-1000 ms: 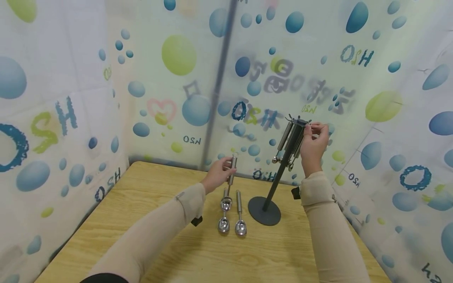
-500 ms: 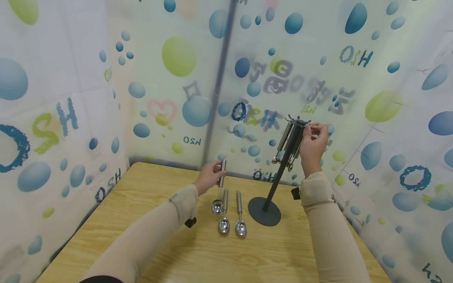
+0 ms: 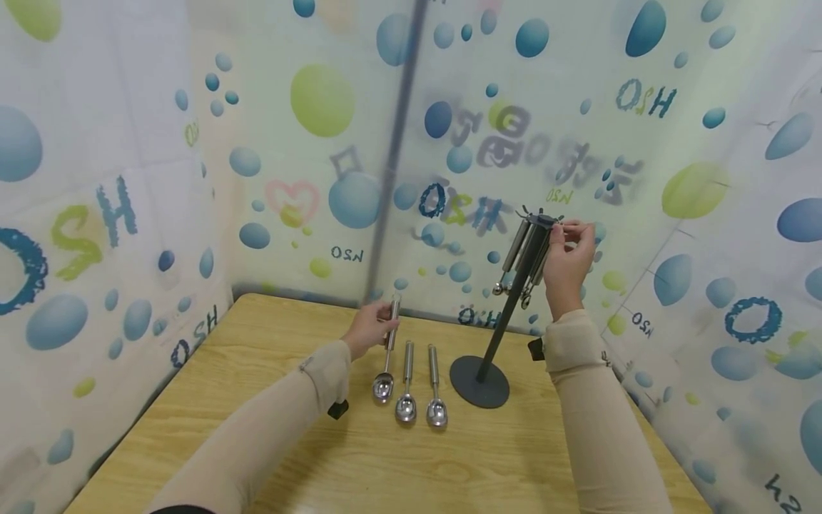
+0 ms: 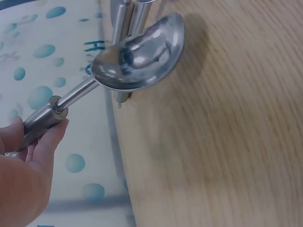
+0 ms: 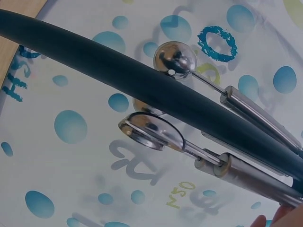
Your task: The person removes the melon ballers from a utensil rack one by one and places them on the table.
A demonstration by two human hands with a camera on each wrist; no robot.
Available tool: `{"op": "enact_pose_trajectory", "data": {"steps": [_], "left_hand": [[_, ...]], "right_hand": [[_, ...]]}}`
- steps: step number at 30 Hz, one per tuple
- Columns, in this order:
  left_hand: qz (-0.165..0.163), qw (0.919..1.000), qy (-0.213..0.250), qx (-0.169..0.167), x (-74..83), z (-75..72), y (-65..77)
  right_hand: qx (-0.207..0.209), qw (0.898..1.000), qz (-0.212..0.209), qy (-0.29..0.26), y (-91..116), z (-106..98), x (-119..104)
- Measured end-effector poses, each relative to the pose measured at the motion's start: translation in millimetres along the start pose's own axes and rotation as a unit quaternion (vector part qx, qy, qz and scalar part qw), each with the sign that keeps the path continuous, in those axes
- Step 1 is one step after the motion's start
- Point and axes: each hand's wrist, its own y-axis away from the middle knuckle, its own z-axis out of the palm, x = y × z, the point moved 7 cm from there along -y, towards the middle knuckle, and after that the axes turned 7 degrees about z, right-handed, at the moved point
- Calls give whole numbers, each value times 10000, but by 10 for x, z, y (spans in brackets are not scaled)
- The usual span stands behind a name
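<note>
My left hand [image 3: 370, 328] holds a steel ice cream scoop [image 3: 383, 387] by its handle, bowl downward and left of two others. In the left wrist view the scoop's bowl [image 4: 137, 59] hangs over the wood with its shadow apart from it. Up at the hooked top of a dark hanging rack [image 3: 510, 307], my right hand [image 3: 569, 264] pinches near the rim; which part lies between the fingertips is hard to see. Several steel utensils dangle from that rack, among them a round-bowled scoop [image 5: 175, 59] and an oval one [image 5: 151, 130].
Side by side on the wooden table [image 3: 359, 464] lie a middle scoop [image 3: 406, 408] and a right scoop [image 3: 437, 412]. The rack's round base [image 3: 481, 382] stands just right of them. Printed curtains [image 3: 282, 164] enclose the table's back and sides.
My left hand has carried its scoop leftward and slightly down, from above the middle scoop to the left of it. My right hand has stayed at the rack's top.
</note>
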Motion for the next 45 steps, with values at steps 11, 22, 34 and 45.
{"op": "enact_pose_trajectory", "data": {"steps": [11,22,34,45], "left_hand": [[-480,9988,-7,-39,-223,-3,49],[-577,9981,-228,-3,-354,-1,46],[-868,9954,-335,-223,-540,28,-8],[-1186,9876,-953,-382,-633,36,-32]], "right_hand": [[24,10000,-44,-42,3,-3,-16],[8,10000,-79,-38,-2,-8,-19],[-47,9997,-205,-131,2,-23,-15],[-81,9997,-161,-182,-5,-14,-14]]}}
